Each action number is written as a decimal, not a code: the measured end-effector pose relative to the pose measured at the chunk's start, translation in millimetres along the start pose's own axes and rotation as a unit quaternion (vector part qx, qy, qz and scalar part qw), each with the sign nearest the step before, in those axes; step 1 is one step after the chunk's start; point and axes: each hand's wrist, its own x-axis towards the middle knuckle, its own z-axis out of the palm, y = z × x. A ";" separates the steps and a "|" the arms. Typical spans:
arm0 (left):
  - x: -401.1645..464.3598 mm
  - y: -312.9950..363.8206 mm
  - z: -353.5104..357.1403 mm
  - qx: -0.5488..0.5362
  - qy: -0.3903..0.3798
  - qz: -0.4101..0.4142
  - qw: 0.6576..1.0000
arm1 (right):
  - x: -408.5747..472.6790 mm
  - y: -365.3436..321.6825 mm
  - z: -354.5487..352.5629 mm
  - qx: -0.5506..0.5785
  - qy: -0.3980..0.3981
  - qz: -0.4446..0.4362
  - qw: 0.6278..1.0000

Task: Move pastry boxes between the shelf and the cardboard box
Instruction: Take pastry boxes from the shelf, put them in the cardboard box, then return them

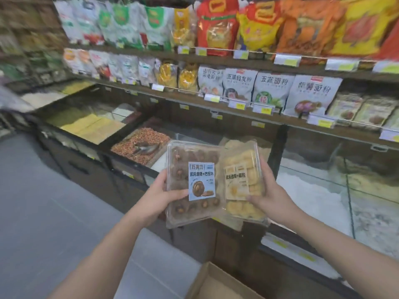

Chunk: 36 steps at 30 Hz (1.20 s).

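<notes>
Holding one clear pastry box apiece, the person stands above the open cardboard box [218,283], which sits on the floor at the bottom of the view. The left hand [158,195] is clamped on the chocolate pastry box [192,184]; the right hand [271,194] grips the yellow pastry box [243,182], whose edge lies tucked behind the chocolate one. Both boxes hang well above the cardboard box, in front of the shelf [237,114]. This looks like mid-carry; which way cannot be told, so the next move is either lowering them flat into the cardboard box or setting them upright on the shelf.
</notes>
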 end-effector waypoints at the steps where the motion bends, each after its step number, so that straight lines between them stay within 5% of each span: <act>1: -7.5 6.5 -2.8 -0.002 0.015 0.009 1.000 | 7.3 -7.2 -3.7 -0.005 -0.012 -0.015 1.000; 9: -88.6 29.5 -45.8 -0.020 0.168 0.028 0.985 | 46.9 -77.6 26.8 0.007 -0.136 -0.145 0.980; 17: -247.0 53.7 -99.4 -0.008 0.346 0.051 0.937 | 33.5 -173.1 141.5 0.039 -0.252 -0.218 0.942; 28: -545.7 32.7 -170.8 -0.011 0.583 0.070 0.809 | -116.1 -337.9 361.9 0.077 -0.414 -0.331 0.844; 36: -786.5 9.8 -169.1 -0.006 0.713 0.069 0.698 | -299.7 -442.7 515.4 0.130 -0.528 -0.404 0.736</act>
